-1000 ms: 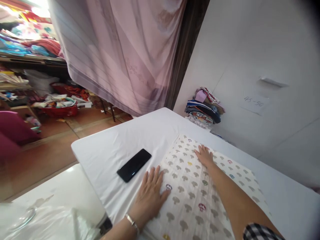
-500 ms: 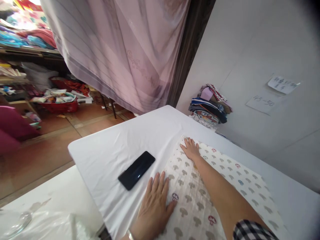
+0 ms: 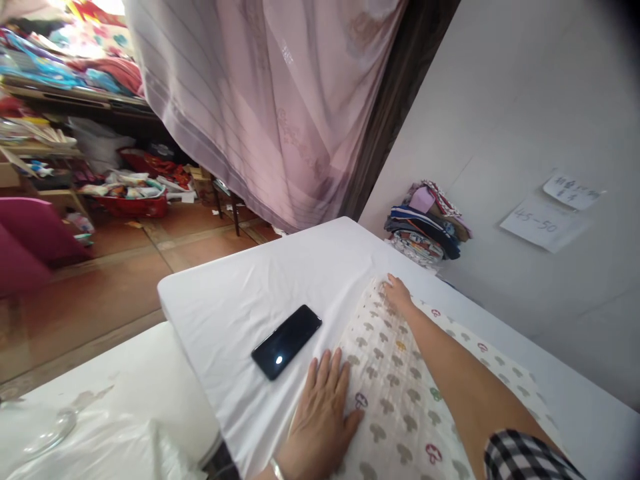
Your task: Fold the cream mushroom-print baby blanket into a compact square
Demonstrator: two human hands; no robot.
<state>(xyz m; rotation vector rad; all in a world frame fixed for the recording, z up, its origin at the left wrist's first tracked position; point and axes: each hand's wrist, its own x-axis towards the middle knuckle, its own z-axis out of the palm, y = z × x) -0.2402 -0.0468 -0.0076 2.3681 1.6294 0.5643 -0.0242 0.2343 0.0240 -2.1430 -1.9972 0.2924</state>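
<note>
A white cloth printed with mushrooms (image 3: 393,380) lies spread over the white-covered table, in grey-beige with a few coloured ones. My left hand (image 3: 324,407) rests flat on its left edge, fingers stretched out and a bracelet at the wrist. At the far end of the cloth, my right hand (image 3: 399,293) has its fingers bent down and closed on the edge by the far corner; the fingertips are partly hidden. A black phone (image 3: 287,342) lies left of the cloth, apart from both hands.
The white table (image 3: 200,293) ends in a rounded corner on the left. Folded clothes (image 3: 425,223) are stacked by the wall beyond it. A pink curtain (image 3: 280,100) hangs behind. Clear plastic (image 3: 115,440) lies at lower left, and a red basket (image 3: 133,205) stands on the floor.
My right hand has gone from lying flat and spread to fingers bent in at the cloth's far edge. My left hand stays flat on the cloth. The view has shifted slightly.
</note>
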